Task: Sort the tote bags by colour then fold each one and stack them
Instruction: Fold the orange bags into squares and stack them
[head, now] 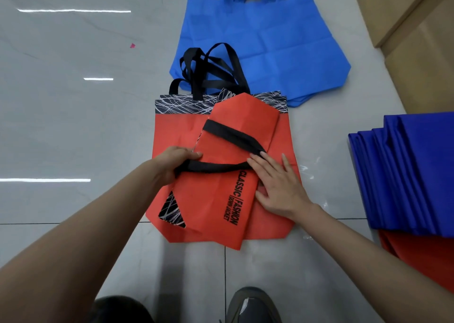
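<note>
Fingers of the left hand (175, 161) are closed around a black handle strap (216, 167) of the folded orange tote bag (216, 200), while the right hand (277, 187) is pressed flat and open on that bag's right edge. Beneath both hands an unfolded orange tote (172, 136) is spread on the tiled floor (73, 126). Beyond the hands light blue totes (265, 50) are laid flat, and right of the right hand folded dark blue bags (407, 175) are stacked on orange ones (422, 261).

We see a folded orange tote bag (221, 175) lying on a flat orange tote bag (172, 136) on the grey tiled floor (73, 116). The left hand (177, 161) grips a black handle strap (216, 167) at the folded bag's left edge. The right hand (277, 187) lies flat, fingers spread, on its right edge. Farther off lie light blue tote bags (265, 47). At right, a stack of folded dark blue bags (405, 175) rests on folded orange bags (417, 256). Cardboard boxes (417, 52) stand far right.
</note>
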Motion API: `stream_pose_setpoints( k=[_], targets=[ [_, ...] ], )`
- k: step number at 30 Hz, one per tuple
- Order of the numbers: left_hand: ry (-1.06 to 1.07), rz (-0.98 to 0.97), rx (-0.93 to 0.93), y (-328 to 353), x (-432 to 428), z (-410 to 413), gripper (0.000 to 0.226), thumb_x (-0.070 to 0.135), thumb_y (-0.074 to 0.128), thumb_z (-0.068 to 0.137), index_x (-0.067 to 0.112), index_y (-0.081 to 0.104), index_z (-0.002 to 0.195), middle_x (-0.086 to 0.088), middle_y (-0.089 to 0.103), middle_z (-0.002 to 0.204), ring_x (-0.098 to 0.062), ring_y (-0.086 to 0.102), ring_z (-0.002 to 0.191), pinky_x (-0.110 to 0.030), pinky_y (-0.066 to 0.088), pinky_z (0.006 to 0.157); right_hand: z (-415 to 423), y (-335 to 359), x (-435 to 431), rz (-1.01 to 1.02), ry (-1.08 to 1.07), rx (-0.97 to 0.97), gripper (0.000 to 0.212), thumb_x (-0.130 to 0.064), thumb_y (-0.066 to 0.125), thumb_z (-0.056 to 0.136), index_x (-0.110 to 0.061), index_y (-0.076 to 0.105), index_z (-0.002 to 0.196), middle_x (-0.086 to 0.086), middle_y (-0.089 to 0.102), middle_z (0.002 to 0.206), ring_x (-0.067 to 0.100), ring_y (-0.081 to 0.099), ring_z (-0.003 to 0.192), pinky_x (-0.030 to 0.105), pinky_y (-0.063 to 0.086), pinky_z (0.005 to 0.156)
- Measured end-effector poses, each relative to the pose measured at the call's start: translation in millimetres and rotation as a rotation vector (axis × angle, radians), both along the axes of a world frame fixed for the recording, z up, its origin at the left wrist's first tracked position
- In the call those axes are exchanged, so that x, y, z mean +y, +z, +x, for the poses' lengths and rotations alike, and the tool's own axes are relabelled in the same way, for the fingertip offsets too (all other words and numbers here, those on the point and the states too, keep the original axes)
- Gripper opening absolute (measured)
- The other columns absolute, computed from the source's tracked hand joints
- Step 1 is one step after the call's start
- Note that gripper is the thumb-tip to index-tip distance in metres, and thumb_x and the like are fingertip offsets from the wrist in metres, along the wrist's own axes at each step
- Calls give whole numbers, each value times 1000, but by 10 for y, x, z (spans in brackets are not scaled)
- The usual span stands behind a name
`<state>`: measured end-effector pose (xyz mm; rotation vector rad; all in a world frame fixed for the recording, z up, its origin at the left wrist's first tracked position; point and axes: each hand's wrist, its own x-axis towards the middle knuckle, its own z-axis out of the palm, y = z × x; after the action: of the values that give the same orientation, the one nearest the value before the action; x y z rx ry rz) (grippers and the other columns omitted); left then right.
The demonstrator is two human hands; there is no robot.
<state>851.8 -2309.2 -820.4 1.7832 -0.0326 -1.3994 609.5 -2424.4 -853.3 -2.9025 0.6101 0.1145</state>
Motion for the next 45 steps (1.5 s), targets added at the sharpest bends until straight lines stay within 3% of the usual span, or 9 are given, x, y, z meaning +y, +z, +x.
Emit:
stream_pose_setpoints(
  k=[9,13,16,21,24,27,34,40,45],
  targets=[
    [-117,-328,-315,15,286,-56,37,-8,42,92,20,54,113,-8,59,107,-9,59,81,-18,47,68,8,-3,-1,498,-212,-361,52,-1,35,84,-16,58,129,-2,48,139,8,31,136,50,12,115],
    [-324,-409,-236,56,274,-1,46,-11,54,86,15,54,123,0,54,131,-12,61,104,-25,47,91,21,284,-19,877,-525,-477,42,-49,46,94,-11,63,102,-11,63,96,-1,57,90,23,44,87],
    [-217,-422,-214,125,110,-105,24,33,70,80,19,62,98,5,60,95,-6,53,79,-22,41,74,71,347,-43,1026,-716,-524,42,-51,34,95,-21,60,107,-18,62,94,-9,56,90,13,42,80],
    [73,-456,-176,61,-220,-303,29,34,72,77,19,47,75,-5,55,81,-17,52,78,-26,44,71,278,222,6,896,-1053,-772,42,-41,46,97,-10,59,71,-5,56,68,5,50,64,26,40,65],
    [182,-419,-281,-20,-304,-370,27,5,65,84,21,44,83,-2,56,83,-13,53,70,-17,46,57,406,179,6,799,-1178,-858,13,-22,60,91,-12,53,91,-8,55,77,10,53,72,26,39,70],
    [155,-406,-355,-110,-295,-399,33,-7,59,84,23,48,93,1,56,91,-9,56,73,-18,47,60,523,186,19,739,-1277,-888,36,-3,66,81,-13,45,109,7,55,103,26,56,97,35,44,88],
    [-88,-367,-543,-76,-356,-324,39,-16,49,86,4,54,118,-5,57,103,-11,55,77,-8,45,59,590,221,68,-126,-569,-396,70,-12,42,73,-23,39,143,14,31,151,34,31,136,50,21,112],
    [-569,-233,-921,17,-240,-14,43,-11,46,86,12,59,119,-8,61,110,-21,57,98,-17,41,78,593,96,-225,84,-331,59,51,-46,24,100,-37,16,149,-1,10,159,27,6,146,45,6,116],
    [-589,-1,-1400,-253,-197,-760,53,35,31,91,9,48,134,-11,42,145,-29,36,135,-45,25,107,610,-76,-101,-3,-427,4,60,-49,6,93,-34,20,149,2,18,158,27,14,145,45,13,115]
  ],
)
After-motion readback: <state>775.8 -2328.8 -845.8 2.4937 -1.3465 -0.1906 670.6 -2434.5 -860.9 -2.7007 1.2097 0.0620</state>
